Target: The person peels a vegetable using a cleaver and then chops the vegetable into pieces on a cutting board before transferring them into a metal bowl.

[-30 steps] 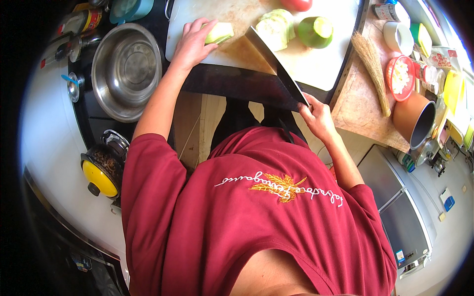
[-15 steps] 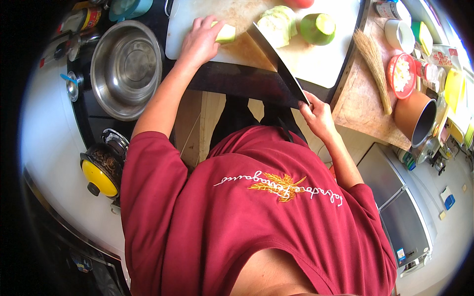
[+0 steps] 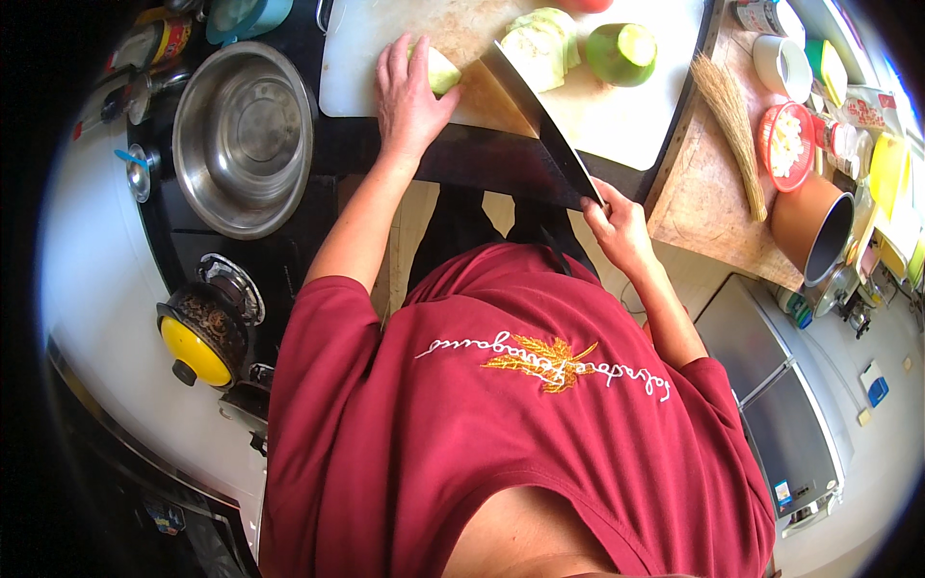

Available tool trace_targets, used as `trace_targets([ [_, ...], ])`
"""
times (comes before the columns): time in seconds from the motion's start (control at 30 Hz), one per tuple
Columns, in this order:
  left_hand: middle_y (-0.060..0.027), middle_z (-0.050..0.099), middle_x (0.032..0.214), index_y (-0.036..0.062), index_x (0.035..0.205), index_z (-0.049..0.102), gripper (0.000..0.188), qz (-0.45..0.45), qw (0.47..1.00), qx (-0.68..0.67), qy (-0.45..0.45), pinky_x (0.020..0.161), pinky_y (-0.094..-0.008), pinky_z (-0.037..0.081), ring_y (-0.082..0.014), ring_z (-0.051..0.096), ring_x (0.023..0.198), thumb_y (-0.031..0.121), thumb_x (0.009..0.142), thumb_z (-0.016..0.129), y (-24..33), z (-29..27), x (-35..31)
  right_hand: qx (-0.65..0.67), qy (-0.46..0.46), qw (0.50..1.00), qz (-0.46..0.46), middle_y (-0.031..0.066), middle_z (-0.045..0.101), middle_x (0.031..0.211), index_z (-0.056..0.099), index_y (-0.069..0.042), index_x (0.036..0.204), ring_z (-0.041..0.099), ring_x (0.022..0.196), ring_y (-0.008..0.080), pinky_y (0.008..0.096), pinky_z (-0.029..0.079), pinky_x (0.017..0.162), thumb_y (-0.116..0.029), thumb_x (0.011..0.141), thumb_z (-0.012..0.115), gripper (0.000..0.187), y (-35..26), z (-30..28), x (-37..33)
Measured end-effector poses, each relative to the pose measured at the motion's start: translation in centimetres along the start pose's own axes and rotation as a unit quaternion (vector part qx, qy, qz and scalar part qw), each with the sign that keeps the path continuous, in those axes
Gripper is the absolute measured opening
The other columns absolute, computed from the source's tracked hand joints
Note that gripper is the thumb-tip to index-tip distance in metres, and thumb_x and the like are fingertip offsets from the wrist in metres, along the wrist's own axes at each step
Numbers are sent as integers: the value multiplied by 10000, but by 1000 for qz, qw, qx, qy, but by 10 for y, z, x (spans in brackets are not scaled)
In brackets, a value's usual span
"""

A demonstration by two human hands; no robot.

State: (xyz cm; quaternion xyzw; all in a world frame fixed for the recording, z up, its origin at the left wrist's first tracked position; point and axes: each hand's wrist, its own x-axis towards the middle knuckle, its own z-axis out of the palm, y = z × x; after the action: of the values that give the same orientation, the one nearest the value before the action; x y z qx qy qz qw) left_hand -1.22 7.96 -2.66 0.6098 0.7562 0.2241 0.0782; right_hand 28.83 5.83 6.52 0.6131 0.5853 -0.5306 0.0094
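Observation:
My left hand (image 3: 409, 94) is closed around a pale green piece of squash (image 3: 442, 73) on the white cutting board (image 3: 361, 58); the fingers cover much of the piece. My right hand (image 3: 619, 223) grips the handle of a large kitchen knife (image 3: 550, 125). The dark blade slants up and left over the board's front edge, its tip beside a pile of pale green slices (image 3: 538, 46). To the right of the slices stands a round green squash (image 3: 621, 55) with a cut pale end. Part of a red round thing (image 3: 584, 4) shows at the top edge.
A steel basin (image 3: 198, 140) stands left of the board, above a pot with a yellow lid (image 3: 198, 349). On the wooden board (image 3: 699, 207) at right are a straw whisk (image 3: 729, 135), a red bowl of chopped pieces (image 3: 787, 144) and a brown pot (image 3: 811, 226).
My left hand has turned and shifted right, with its forearm swinging inward toward my body's middle. My right hand and the knife have hardly moved.

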Motion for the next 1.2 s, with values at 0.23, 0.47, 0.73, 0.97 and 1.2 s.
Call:
trace_targets([
  [0.23,-186,414,1326,34,1304,446,720,0,1000,-5,27,1050,-468,341,-388,366,1256,190,683,776,2,8,-3,12,-2,1000,5,96,546,606,609,-59,1189,517,560,90,276,456,575,-189,883,586,334,-2,-1,1],
  [0.47,-178,382,1338,37,1308,423,730,-12,999,20,21,1062,-477,324,-384,328,1278,203,689,774,4,12,-4,-1,0,1000,-2,86,546,604,602,-56,1200,511,557,96,278,453,572,-197,884,585,347,-4,-1,3],
  [0.73,-197,285,1472,34,1426,313,906,-22,999,-43,-20,1104,-459,282,-371,270,1370,227,691,805,4,-24,0,3,-11,1000,16,82,539,595,595,-51,1210,502,557,86,266,445,575,-194,883,586,357,-5,-3,3],
  [0.97,-171,519,1321,35,1345,459,632,-81,981,-177,0,1040,-388,385,-323,477,1232,48,762,705,-43,-22,-34,-19,-18,1000,-1,97,548,606,589,-52,1220,515,563,95,274,452,587,-194,879,593,369,-14,-4,7],
  [1.2,-110,631,1170,42,1145,637,385,-73,972,-215,60,950,-360,462,-290,580,1083,45,765,706,-50,-16,-23,-92,-21,993,-70,130,569,626,598,-61,1209,551,550,163,301,474,608,-202,870,596,368,-43,-5,30],
])
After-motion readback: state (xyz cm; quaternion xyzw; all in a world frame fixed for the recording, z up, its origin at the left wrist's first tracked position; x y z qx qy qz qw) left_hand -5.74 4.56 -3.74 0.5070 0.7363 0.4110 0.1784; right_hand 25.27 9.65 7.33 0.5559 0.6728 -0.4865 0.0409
